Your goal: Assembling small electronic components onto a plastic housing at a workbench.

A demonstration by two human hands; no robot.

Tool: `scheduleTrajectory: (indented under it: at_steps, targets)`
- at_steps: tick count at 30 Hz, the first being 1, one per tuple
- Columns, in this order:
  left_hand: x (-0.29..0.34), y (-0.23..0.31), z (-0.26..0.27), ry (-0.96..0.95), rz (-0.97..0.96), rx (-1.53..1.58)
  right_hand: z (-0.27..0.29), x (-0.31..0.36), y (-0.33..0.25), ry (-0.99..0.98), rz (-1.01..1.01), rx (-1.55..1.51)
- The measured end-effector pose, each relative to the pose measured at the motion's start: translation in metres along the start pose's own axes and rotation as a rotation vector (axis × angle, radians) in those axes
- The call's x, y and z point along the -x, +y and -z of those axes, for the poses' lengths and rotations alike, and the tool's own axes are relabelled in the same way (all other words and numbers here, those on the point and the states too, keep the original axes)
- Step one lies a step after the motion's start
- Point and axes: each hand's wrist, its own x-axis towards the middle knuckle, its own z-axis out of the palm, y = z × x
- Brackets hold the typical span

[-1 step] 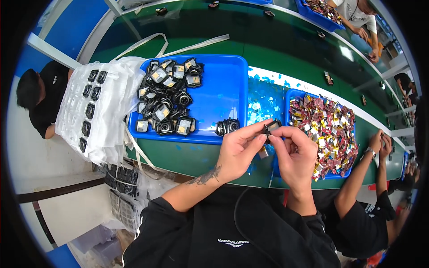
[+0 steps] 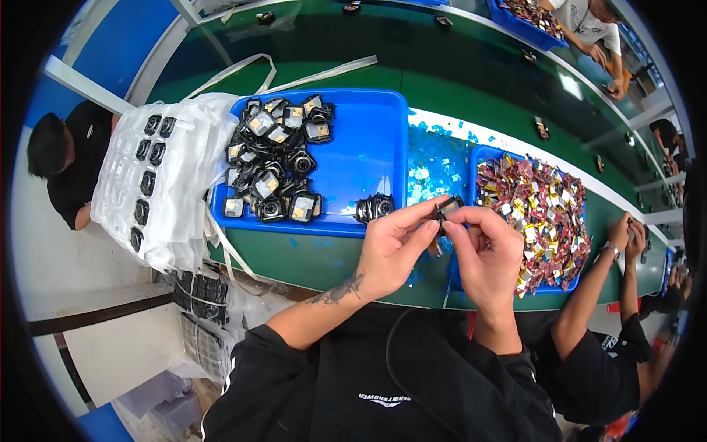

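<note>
Between both hands, close to the front edge of the bench, is a small black watch case (image 2: pixel 443 209). My left hand (image 2: pixel 395 247) pinches it from the left with thumb and fingertips. From the right, my right hand (image 2: pixel 486 254) grips it between thumb and forefinger, its other fingers curled in. A small silvery piece (image 2: pixel 442 247) shows just below the case, partly hidden by the fingers. To the left is a blue tray (image 2: pixel 353 132) with a heap of black watch cases (image 2: pixel 269 166). A couple more cases (image 2: pixel 375 209) lie in its near right corner, beside my left hand.
Right of my hands stands a blue bin (image 2: pixel 482 156) heaped with small red, yellow and white parts (image 2: pixel 534 221). Blue film scraps (image 2: pixel 434 166) litter the bench between. White pocketed packing sheets (image 2: pixel 173 199) are stacked at left. Co-workers sit left, right and across the green bench (image 2: pixel 442 81).
Both hands stay in nearly the same place on the watch case. The silvery piece below it shows less plainly than before.
</note>
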Motion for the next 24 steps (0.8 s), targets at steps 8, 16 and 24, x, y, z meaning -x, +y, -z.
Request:
scheduleTrajectory:
  at_steps: [8,16,24]
  targets:
    - [0.002,0.002,-0.002,-0.004,0.002,-0.014,0.003,-0.005,-0.003,-0.038,-0.022,0.044]
    - [0.005,0.006,0.001,-0.036,0.043,0.019,0.011,-0.01,-0.001,-0.013,0.108,0.077]
    - [-0.004,0.006,-0.008,0.092,-0.015,0.197,0.014,0.009,0.019,-0.016,-0.112,-0.447]
